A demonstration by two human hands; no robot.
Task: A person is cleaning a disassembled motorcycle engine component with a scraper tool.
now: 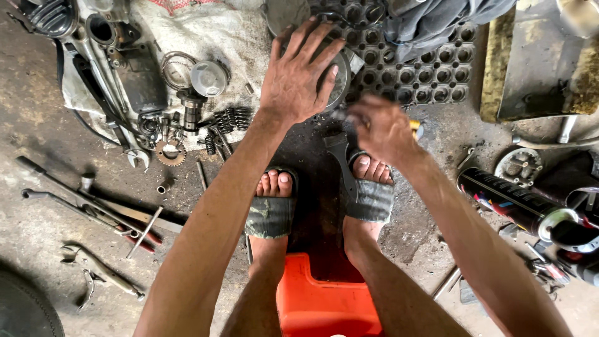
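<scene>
On the oily concrete floor of a workshop, we look down from a low orange stool past our own sandalled feet. Largest, at the floor's far left corner, an engine case lies on a dirty cloth, seemingly so its loose parts stay together: a piston, coil springs and a small gear sit just beside it. Along the far edge lies a black rubber mat with round holes. On its near left corner rests a round metal engine part. Our left hand lies flat on top of it, fingers spread, apparently pressing it steady. Our right hand, blurred, is closed around a small yellow-tipped tool just beside the part. At the left edge lie long wrenches; at the right edge, a dark spray can.
</scene>
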